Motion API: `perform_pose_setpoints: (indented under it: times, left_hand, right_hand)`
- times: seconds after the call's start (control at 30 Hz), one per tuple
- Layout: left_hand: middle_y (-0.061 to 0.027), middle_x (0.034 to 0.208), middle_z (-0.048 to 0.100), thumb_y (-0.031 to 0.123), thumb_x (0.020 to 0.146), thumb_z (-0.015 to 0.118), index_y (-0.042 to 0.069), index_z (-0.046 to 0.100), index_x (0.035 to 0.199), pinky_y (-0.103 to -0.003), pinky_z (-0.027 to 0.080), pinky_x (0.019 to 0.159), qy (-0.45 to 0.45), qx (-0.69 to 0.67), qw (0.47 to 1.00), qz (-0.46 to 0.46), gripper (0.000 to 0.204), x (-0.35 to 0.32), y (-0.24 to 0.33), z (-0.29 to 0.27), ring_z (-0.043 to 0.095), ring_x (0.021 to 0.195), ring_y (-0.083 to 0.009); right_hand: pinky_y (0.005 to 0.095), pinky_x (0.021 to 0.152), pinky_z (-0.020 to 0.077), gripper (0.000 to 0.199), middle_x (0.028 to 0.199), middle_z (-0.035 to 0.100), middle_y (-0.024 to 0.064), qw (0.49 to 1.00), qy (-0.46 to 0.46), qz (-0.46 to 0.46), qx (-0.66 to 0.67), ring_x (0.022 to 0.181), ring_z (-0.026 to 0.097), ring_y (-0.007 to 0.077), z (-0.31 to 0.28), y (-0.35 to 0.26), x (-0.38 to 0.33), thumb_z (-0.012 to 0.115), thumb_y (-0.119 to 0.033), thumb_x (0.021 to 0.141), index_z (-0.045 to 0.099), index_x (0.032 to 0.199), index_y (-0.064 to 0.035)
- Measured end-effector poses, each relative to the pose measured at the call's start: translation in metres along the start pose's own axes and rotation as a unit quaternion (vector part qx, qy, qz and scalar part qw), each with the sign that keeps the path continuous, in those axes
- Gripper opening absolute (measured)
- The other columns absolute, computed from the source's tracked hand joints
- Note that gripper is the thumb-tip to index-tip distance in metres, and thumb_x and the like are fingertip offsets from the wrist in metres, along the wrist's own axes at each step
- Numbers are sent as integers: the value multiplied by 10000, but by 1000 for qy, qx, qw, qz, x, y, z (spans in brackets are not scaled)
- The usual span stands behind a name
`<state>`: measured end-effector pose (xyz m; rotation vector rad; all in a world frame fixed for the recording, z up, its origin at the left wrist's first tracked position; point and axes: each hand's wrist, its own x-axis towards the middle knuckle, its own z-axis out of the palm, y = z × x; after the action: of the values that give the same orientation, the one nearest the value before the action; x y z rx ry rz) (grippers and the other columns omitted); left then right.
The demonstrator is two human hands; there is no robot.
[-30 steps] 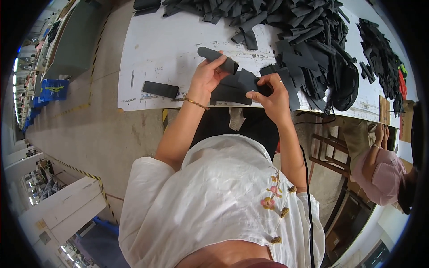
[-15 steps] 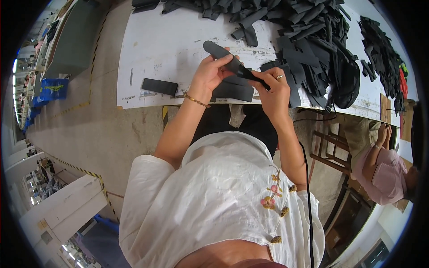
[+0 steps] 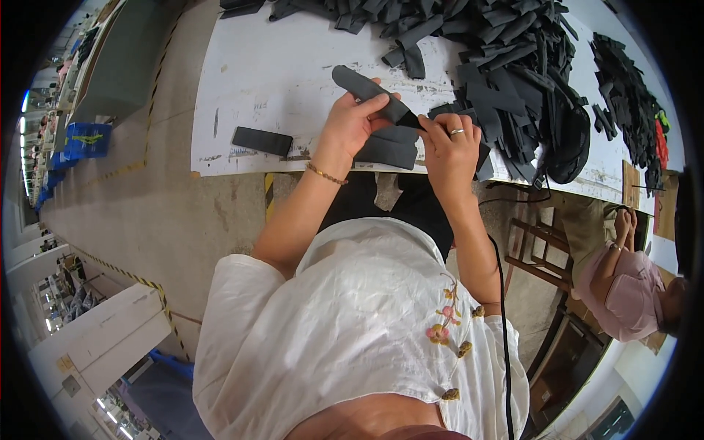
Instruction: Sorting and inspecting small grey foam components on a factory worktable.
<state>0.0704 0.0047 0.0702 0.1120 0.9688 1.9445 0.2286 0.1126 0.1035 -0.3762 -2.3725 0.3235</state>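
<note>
Between my two hands, above the table's near edge, runs a dark grey fabric strip with a rounded far end. My left hand is closed on its middle, thumb on top. At the strip's other end the fingers of my right hand pinch it, and the cloth looks twisted and darker there. Beneath my hands a wider dark fabric piece lies on the table. To the left lies a flat, dark folded strip.
A large heap of dark fabric strips covers the back right of the white table. Beside it lies a black bag. Another strip pile is farther right. A person in pink sits at the right by a wooden stool.
My right hand has turned, its fingers now curled more tightly at the strip's near end. The strip's black part between my hands shows differently. My left hand has barely moved.
</note>
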Motion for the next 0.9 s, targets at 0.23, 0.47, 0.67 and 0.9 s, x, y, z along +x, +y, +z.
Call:
perform_pose_setpoints:
  times: [0.23,0.47,0.67,0.9]
  left_hand:
    - [-193,1077,642,-3,881,629,-43,455,1227,-407,593,783,44,50,994,89,389,-13,2,20,669,981,-279]
    - [-222,1135,633,60,927,588,-1,481,1250,-436,586,816,-36,39,999,-4,345,-6,14,4,656,1030,-299]
    - [-224,1146,623,50,917,599,-9,456,1278,-430,589,821,-41,25,999,-23,393,-4,14,6,647,1052,-305]
    - [-158,1104,615,-80,800,675,-47,336,1379,-381,561,851,46,125,987,96,671,-23,-8,35,634,1003,-243]
  right_hand:
    - [373,757,401,314,879,581,1,998,47,35,-36,833,547,216,3,-11,-1,786,-89,657,723,963,-122]
    - [343,739,393,307,857,587,-32,997,67,-39,-14,816,554,188,-3,1,2,777,-61,646,724,942,-121]
    - [334,748,398,278,862,586,-33,994,72,-69,-35,817,566,175,-5,3,1,751,-60,662,718,933,-115]
    - [361,779,400,312,917,581,-4,995,77,-15,-58,853,565,193,6,-7,-3,725,-74,692,699,1002,-98]
